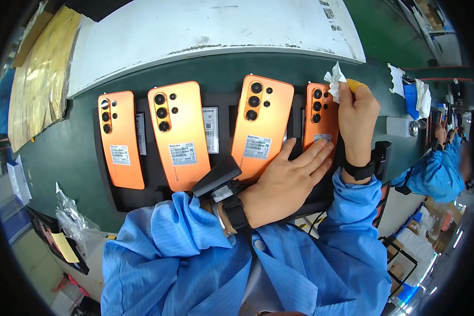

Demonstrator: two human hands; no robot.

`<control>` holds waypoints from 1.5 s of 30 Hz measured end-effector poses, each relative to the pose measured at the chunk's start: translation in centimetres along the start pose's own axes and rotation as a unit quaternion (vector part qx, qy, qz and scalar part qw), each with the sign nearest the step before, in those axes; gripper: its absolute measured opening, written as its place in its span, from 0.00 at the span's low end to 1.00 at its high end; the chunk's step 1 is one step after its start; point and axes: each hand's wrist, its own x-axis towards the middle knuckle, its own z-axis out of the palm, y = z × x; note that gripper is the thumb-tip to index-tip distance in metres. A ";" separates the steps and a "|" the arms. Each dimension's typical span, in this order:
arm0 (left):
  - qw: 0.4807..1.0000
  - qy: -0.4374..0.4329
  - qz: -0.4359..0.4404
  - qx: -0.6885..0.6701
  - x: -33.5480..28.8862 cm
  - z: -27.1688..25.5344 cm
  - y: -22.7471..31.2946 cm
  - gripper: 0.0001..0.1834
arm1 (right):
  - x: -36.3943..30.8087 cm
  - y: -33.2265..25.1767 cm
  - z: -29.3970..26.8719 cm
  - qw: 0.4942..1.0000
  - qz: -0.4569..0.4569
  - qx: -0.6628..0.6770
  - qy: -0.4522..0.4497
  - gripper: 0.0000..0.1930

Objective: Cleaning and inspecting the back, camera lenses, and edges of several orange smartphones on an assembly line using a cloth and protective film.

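Observation:
Four orange phones lie back up in a row on a black tray (122,203), camera lenses at the far end, with white labels on their backs. They are the far-left phone (122,163), the second phone (187,126), the third phone (268,118) and the rightmost phone (329,124). Stretched flat across the lower part of the rightmost one is my left hand (284,181), its fingers slightly spread and partly hiding the label. A crumpled white wipe (334,79) is pinched in my right hand (359,113) at that phone's upper right corner, beside the lenses. Something yellow covers one fingertip.
A white panel (205,31) stands along the far side of the green table (63,152). To the right are a small bottle (399,127) and white sheets (422,97). Clear plastic film (73,210) sits at the left edge. Another person in blue (437,174) works farther right.

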 end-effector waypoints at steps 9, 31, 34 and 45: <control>1.000 -0.012 0.010 0.000 -0.1 0.0 -0.4 0.32 | 0.5 0.1 -1.1 0.993 0.107 -0.013 -0.055 0.12; 0.997 -0.075 0.013 0.017 0.6 -1.1 -0.1 0.38 | -0.3 1.8 -0.8 0.999 0.012 0.037 0.008 0.13; 0.997 -0.079 0.016 0.019 0.5 -1.2 -0.1 0.38 | -0.6 2.3 -1.1 0.998 -0.064 0.005 0.016 0.12; 0.993 -0.114 0.023 -0.010 0.9 -1.9 0.0 0.39 | -2.8 4.6 -4.1 0.831 0.269 0.473 0.119 0.09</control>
